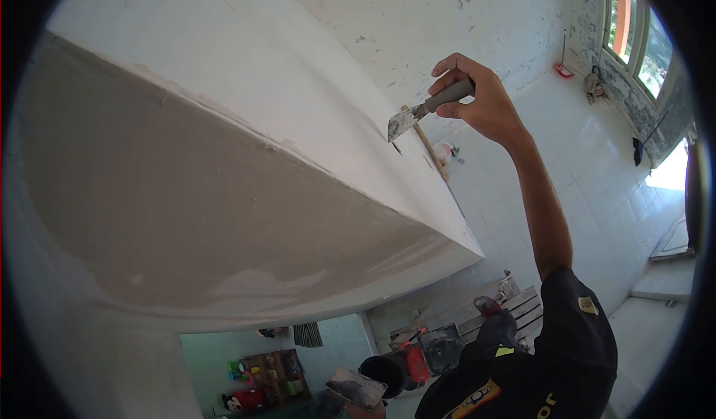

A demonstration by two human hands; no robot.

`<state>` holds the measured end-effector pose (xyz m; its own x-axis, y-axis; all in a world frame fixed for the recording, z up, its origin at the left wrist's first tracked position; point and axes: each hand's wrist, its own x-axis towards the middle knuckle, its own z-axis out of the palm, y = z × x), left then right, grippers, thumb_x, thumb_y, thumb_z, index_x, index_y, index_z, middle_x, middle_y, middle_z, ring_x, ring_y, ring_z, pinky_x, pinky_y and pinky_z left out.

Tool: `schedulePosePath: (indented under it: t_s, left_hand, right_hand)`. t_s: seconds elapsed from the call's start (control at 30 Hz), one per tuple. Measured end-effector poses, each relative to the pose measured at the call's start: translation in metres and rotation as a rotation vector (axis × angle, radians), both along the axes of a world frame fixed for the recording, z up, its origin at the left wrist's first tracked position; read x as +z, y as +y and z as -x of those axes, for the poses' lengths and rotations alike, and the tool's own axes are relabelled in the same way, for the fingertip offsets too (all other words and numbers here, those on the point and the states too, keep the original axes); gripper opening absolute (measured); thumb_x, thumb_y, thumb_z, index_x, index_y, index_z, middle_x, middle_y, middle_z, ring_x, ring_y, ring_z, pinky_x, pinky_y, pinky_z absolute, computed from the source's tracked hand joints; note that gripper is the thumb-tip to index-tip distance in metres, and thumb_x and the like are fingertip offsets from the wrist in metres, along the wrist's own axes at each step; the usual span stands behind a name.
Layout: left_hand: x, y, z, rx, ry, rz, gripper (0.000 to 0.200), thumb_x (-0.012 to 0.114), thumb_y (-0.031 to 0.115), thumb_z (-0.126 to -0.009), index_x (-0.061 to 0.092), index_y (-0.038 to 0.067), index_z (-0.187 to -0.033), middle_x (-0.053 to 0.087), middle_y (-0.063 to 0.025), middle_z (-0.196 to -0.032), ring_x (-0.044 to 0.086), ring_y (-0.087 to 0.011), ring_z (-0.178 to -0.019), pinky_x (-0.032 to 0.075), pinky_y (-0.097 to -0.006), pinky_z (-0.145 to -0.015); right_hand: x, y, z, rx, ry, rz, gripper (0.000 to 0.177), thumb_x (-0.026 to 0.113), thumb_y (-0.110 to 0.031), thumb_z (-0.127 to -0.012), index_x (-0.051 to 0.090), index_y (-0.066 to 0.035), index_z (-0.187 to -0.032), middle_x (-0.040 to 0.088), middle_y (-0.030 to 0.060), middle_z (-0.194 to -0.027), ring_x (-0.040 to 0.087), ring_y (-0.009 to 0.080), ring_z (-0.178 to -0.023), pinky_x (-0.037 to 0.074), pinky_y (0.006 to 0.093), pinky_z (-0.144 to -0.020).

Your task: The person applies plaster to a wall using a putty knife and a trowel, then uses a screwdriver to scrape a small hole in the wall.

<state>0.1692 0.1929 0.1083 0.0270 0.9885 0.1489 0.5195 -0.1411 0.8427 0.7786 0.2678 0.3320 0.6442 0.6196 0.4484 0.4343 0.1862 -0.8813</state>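
My right hand is raised and closed around the grey handle of a putty knife, whose blade is smeared with pale filler. The blade's tip is at the white wall face, right by a small dark slot; whether it touches cannot be told. Low in the view, my left hand is partly cut off by the frame edge. It holds a flat plaster-smeared plate; most of its fingers are hidden under it.
A damp-looking grey-brown plaster surface meets the white face along a rough edge. Below are a slatted wooden platform, a black bucket, a red container and a shelf. A window is upper right.
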Motion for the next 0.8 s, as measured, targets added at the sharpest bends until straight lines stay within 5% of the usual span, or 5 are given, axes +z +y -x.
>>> schedulePosePath:
  t_s: [0.27,0.53,0.63,0.73,0.8]
  left_hand:
    - [0.001,-0.001,0.001,0.032,-0.019,0.003,0.036,0.042,0.037,-0.104,0.057,0.013,-0.127,0.049,0.0002,-0.07,0.043,-0.0142,-0.056,0.041,-0.0307,-0.051]
    - [0.002,-0.007,0.005,0.072,-0.033,0.017,0.036,0.043,0.037,-0.104,0.056,0.013,-0.128,0.05,-0.0001,-0.072,0.044,-0.0145,-0.058,0.042,-0.0309,-0.052]
    - [0.001,-0.011,0.009,0.088,-0.036,0.029,0.037,0.043,0.037,-0.104,0.056,0.014,-0.129,0.05,-0.0003,-0.073,0.044,-0.0146,-0.058,0.042,-0.0309,-0.052]
    - [0.004,-0.016,0.016,0.108,-0.032,0.037,0.037,0.043,0.037,-0.104,0.056,0.014,-0.129,0.051,-0.0004,-0.073,0.044,-0.0147,-0.059,0.043,-0.031,-0.053]
    - [0.0,-0.016,0.014,0.115,-0.044,0.043,0.037,0.043,0.037,-0.104,0.056,0.014,-0.13,0.051,-0.0005,-0.074,0.044,-0.0148,-0.059,0.043,-0.031,-0.053]
  right_hand:
    - [0.03,0.052,-0.002,0.234,-0.027,-0.109,0.027,0.073,0.004,-0.079,0.059,-0.004,-0.1,0.072,0.0109,-0.093,0.071,0.0215,-0.089,0.057,0.0365,-0.079]
    - [0.032,0.078,0.008,0.342,-0.237,0.122,0.021,0.069,0.001,-0.083,0.059,-0.002,-0.102,0.072,0.0117,-0.085,0.07,0.0224,-0.076,0.054,0.0349,-0.067]
    - [0.038,0.075,0.006,0.293,-0.262,0.006,0.023,0.069,0.0,-0.083,0.059,-0.001,-0.104,0.071,0.0124,-0.083,0.069,0.0231,-0.075,0.052,0.035,-0.063]
    - [0.029,0.085,0.009,0.335,-0.38,0.263,0.024,0.069,0.001,-0.083,0.06,-0.002,-0.105,0.071,0.0124,-0.083,0.069,0.0226,-0.075,0.052,0.0358,-0.064]
    - [0.028,0.084,0.009,0.315,-0.348,0.2,0.024,0.069,0.001,-0.083,0.06,-0.001,-0.105,0.071,0.0123,-0.082,0.069,0.0221,-0.076,0.052,0.036,-0.066]
